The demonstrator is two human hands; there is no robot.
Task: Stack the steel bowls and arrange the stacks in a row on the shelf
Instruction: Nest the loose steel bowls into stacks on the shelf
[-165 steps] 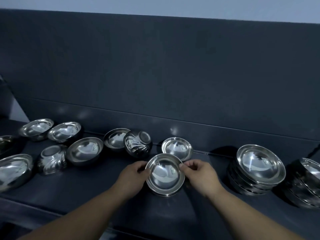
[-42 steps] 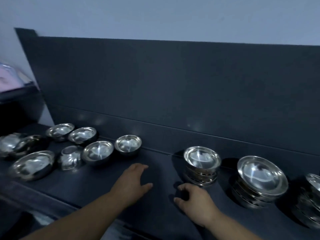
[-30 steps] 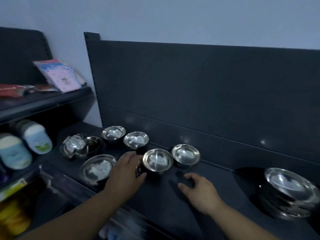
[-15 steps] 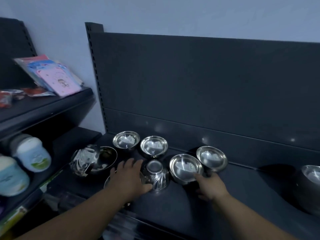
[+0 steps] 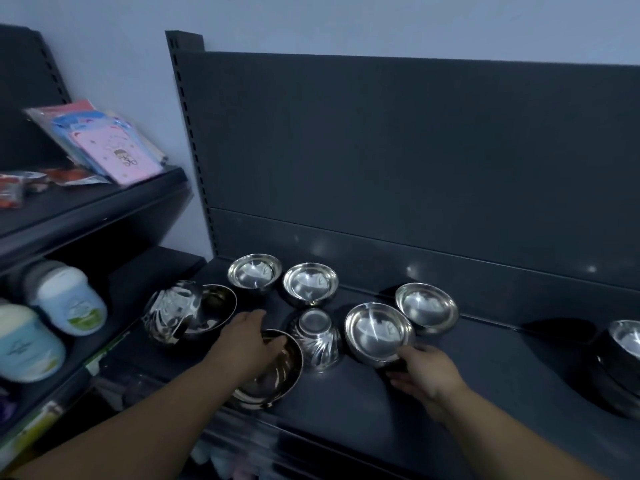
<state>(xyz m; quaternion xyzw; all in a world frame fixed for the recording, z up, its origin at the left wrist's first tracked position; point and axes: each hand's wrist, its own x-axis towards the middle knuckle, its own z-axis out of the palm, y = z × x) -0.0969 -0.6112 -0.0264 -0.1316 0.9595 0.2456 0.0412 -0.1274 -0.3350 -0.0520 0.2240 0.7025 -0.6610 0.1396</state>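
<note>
Several loose steel bowls lie on the dark shelf [image 5: 485, 393]. My left hand [image 5: 247, 344] grips the near rim of a wide bowl [image 5: 277, 375] at the front edge, tilting it. My right hand [image 5: 424, 374] holds the front edge of a tilted plain bowl [image 5: 377, 332]. Between them an upturned fluted bowl [image 5: 317, 337] rests base up. Behind stand three upright bowls [image 5: 254, 271], [image 5: 310, 284], [image 5: 426, 306]. A fluted bowl lies inside a larger bowl [image 5: 211, 306] at the left. A finished stack [image 5: 623, 358] shows at the right edge.
The shelf's dark back panel [image 5: 415, 168] rises behind the bowls. A neighbouring shelf unit on the left holds pink and blue packets [image 5: 107, 143] above and white jars [image 5: 65, 303] below. The shelf's front lip runs just below my hands.
The view swung left from the finished stacks to the loose bowls. My left hand closed on the front wide bowl and my right hand took hold of the plain bowl, tipping it.
</note>
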